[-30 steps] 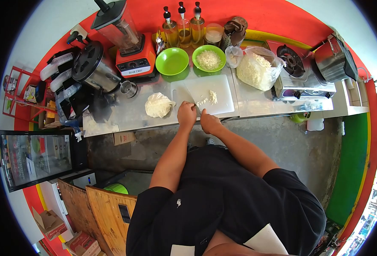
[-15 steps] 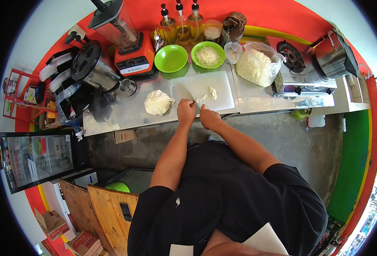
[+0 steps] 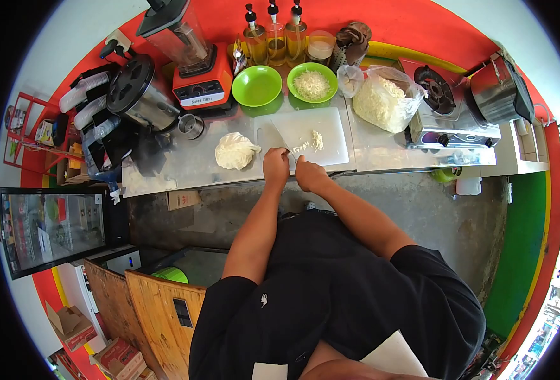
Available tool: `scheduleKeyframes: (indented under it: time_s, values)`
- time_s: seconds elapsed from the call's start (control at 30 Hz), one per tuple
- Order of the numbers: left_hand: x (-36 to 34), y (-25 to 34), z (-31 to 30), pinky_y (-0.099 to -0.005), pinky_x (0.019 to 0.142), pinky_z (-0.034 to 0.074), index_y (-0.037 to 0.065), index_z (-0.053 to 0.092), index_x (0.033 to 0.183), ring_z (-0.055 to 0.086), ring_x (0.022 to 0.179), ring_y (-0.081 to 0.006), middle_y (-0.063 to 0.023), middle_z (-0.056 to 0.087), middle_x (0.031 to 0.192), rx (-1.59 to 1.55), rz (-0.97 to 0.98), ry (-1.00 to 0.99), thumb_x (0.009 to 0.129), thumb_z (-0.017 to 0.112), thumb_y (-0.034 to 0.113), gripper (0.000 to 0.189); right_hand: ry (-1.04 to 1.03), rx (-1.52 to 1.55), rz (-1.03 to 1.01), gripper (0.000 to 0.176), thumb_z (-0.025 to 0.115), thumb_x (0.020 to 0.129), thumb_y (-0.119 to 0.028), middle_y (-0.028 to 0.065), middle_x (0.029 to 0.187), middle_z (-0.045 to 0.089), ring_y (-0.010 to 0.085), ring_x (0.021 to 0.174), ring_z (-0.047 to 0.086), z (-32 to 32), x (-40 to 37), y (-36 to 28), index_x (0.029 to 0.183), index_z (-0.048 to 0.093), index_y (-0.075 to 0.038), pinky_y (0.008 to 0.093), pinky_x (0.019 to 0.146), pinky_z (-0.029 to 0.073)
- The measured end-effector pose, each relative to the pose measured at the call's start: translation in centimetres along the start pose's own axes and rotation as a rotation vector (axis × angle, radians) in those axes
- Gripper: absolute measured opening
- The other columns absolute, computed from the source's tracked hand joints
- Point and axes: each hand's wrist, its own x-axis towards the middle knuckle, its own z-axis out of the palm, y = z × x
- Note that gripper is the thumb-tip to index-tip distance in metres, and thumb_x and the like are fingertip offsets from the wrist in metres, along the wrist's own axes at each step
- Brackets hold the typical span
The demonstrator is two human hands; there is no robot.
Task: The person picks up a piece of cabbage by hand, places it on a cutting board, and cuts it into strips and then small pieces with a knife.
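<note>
On the white cutting board (image 3: pixel 328 121), a knife (image 3: pixel 280 133) lies slanted, its blade pointing away and left. My left hand (image 3: pixel 275 167) is closed at the board's near edge, around the knife's near end. Close beside it on the right, my right hand (image 3: pixel 310 175) has its fingers pinched together; whatever they hold is hidden. Short pale strips (image 3: pixel 300 148) lie just beyond my fingertips, and a small pile of pale shreds (image 3: pixel 318 140) sits farther right. Left of the board rests a white plastic bag (image 3: pixel 235 151), bunched up.
Behind the board stand an empty green bowl (image 3: pixel 256 86) and a green bowl of pale shreds (image 3: pixel 311 82). A clear bag of pale shreds (image 3: pixel 386 100) sits right, before a gas stove (image 3: pixel 452 132). A blender (image 3: pixel 201 82) and steel container (image 3: pixel 142 95) stand left.
The camera view has shifted slightly. Both hands stay at the board's near edge in almost the same pose, and the knife keeps about the same slant.
</note>
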Motion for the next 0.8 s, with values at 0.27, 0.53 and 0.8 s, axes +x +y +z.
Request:
scheduleKeyframes:
  time_s: [0.27, 0.53, 0.8]
  values:
    - [-0.1, 0.0, -0.4, -0.0437, 0.081, 0.053, 0.004, 0.072, 0.095, 0.066, 0.092, -0.0359, -0.0152, 0.067, 0.095, -0.067, -0.041, -0.013, 0.084, 0.065, 0.007, 0.013, -0.005, -0.049, 0.014, 0.038, 0.064, 0.088, -0.006, 0.0271, 0.106, 0.071, 0.038, 0.104, 0.071, 0.4, -0.5, 0.2, 0.118, 0.043, 0.005, 0.0437, 0.091, 0.056]
    - [-0.3, -0.1, -1.4, -0.0424, 0.079, 0.053, 0.005, 0.073, 0.092, 0.066, 0.089, -0.0341, -0.0149, 0.065, 0.094, -0.021, 0.02, -0.019, 0.085, 0.067, 0.009, 0.01, -0.023, -0.061, 0.001, 0.041, 0.065, 0.087, -0.004, 0.0279, 0.106, 0.071, 0.0386, 0.105, 0.071, -0.1, -0.3, -0.4, 0.119, 0.042, 0.006, 0.0428, 0.09, 0.056]
    - [-0.4, -0.5, -1.3, -0.0441, 0.08, 0.052, 0.006, 0.074, 0.093, 0.065, 0.09, -0.0362, -0.015, 0.064, 0.093, -0.033, 0.077, -0.009, 0.085, 0.068, 0.011, 0.012, -0.034, -0.025, 0.0, 0.038, 0.065, 0.086, -0.002, 0.0303, 0.107, 0.069, 0.0414, 0.106, 0.07, 0.1, 0.0, -0.2, 0.116, 0.043, 0.005, 0.0466, 0.089, 0.056]
